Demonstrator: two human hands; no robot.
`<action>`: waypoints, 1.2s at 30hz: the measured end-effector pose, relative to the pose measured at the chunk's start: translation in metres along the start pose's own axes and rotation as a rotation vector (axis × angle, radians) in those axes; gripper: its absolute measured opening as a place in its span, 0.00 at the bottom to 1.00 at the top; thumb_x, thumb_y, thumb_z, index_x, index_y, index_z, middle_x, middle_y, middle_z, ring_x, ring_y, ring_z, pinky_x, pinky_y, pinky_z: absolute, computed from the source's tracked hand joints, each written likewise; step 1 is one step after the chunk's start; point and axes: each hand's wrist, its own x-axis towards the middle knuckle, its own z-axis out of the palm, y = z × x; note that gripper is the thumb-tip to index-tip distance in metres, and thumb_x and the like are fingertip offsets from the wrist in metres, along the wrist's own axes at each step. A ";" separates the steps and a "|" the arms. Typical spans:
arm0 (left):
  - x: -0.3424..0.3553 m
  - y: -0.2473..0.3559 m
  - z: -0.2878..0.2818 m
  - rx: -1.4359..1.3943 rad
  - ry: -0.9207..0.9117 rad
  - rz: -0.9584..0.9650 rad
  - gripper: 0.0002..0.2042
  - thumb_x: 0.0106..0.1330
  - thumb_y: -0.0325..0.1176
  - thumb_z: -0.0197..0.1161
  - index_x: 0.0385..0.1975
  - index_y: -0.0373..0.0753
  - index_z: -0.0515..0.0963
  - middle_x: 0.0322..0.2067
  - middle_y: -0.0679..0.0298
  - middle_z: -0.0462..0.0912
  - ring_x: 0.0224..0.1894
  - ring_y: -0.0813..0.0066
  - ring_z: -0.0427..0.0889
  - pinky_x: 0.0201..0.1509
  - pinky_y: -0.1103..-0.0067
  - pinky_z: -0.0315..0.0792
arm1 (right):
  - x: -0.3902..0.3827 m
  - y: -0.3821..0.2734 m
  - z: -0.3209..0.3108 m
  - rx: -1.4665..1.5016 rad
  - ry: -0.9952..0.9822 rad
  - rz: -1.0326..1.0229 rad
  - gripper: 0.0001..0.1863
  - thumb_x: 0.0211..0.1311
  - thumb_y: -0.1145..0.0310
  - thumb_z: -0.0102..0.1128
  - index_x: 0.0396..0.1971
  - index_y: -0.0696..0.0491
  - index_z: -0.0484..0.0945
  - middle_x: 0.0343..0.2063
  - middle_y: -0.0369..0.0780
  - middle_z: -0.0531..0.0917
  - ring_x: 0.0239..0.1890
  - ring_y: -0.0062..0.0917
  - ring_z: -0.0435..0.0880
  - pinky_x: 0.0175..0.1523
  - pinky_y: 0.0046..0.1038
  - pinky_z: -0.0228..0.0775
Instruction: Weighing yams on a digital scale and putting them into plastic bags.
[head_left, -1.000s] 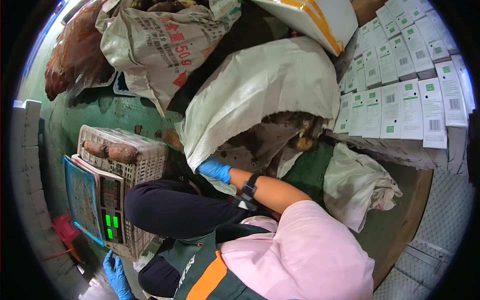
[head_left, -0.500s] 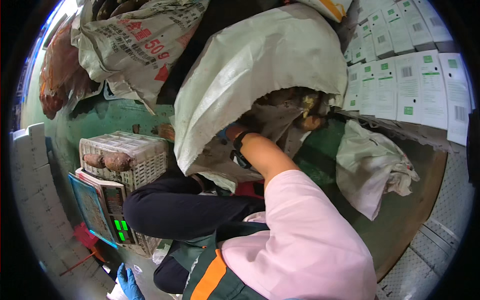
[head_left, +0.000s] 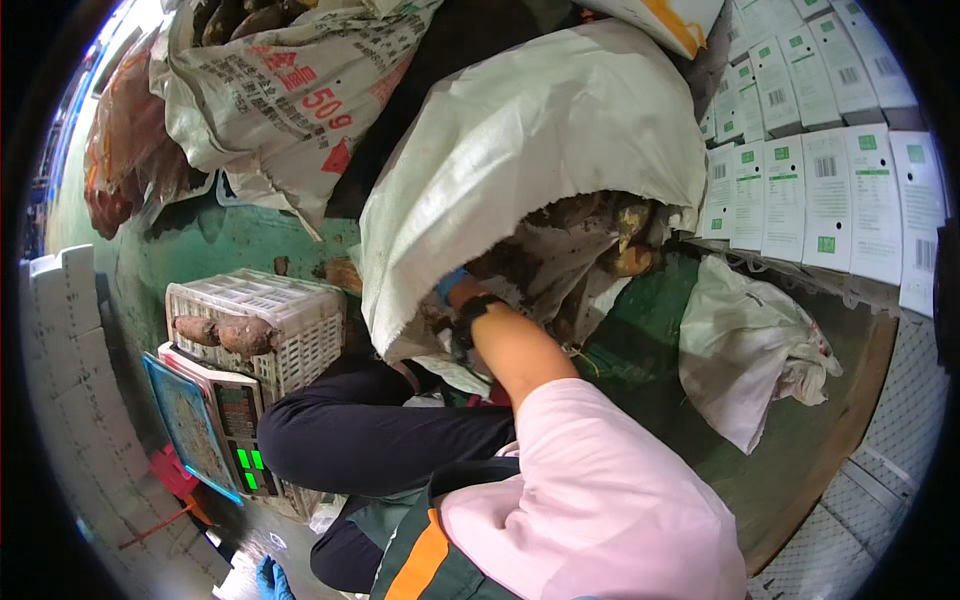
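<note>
A big white woven sack (head_left: 545,110) lies with its mouth toward me. Muddy brown roots (head_left: 630,235) show inside it. My right arm reaches into the mouth; of my blue-gloved right hand (head_left: 453,283) only a small patch shows, and its fingers are hidden inside. At the lower left edge, my left hand (head_left: 271,578), also in a blue glove, has its fingers a little apart and nothing visible in them. A two-lobed muddy root (head_left: 236,334) that looks like lotus root rests on an upturned white plastic crate (head_left: 318,335).
Against the crate leans a scale (head_left: 238,420) with a lit green display. A printed sack (head_left: 300,85) of roots stands far left, beside a reddish plastic bag (head_left: 125,140). White boxes (head_left: 825,200) line the right; a crumpled white sack (head_left: 750,345) lies below them.
My right forearm has shifted slightly left and down at the sack's mouth. My left hand has sunk lower toward the bottom edge. The whole view has shifted slightly.
</note>
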 end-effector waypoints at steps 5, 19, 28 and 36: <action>0.011 -0.001 -0.002 0.103 0.003 0.173 0.18 0.63 0.35 0.54 0.50 0.34 0.71 0.50 0.55 0.73 0.50 0.66 0.71 0.56 0.75 0.63 | -0.016 0.005 -0.073 0.127 0.079 0.225 0.29 0.46 0.64 0.63 0.48 0.62 0.67 0.41 0.47 0.78 0.45 0.33 0.76 0.50 0.29 0.67; 0.039 0.001 0.011 0.068 -0.091 0.302 0.17 0.62 0.35 0.57 0.48 0.34 0.72 0.46 0.57 0.73 0.48 0.68 0.70 0.54 0.75 0.63 | -0.096 0.274 -0.364 -0.744 0.197 0.491 0.15 0.52 0.70 0.48 0.40 0.58 0.74 0.37 0.49 0.78 0.38 0.38 0.77 0.44 0.33 0.68; 0.009 -0.010 -0.008 -0.055 -0.017 0.075 0.17 0.62 0.34 0.57 0.49 0.34 0.72 0.46 0.59 0.73 0.48 0.69 0.70 0.54 0.76 0.63 | -0.063 0.126 -0.231 0.016 0.338 0.509 0.28 0.47 0.67 0.59 0.51 0.60 0.67 0.46 0.44 0.75 0.50 0.36 0.72 0.52 0.32 0.65; 0.037 -0.014 -0.014 -0.207 -0.036 0.140 0.17 0.62 0.32 0.56 0.50 0.34 0.71 0.47 0.61 0.73 0.47 0.71 0.70 0.53 0.77 0.64 | -0.120 0.065 -0.312 0.266 0.201 0.798 0.25 0.43 0.63 0.60 0.45 0.58 0.73 0.41 0.42 0.77 0.45 0.34 0.75 0.48 0.31 0.68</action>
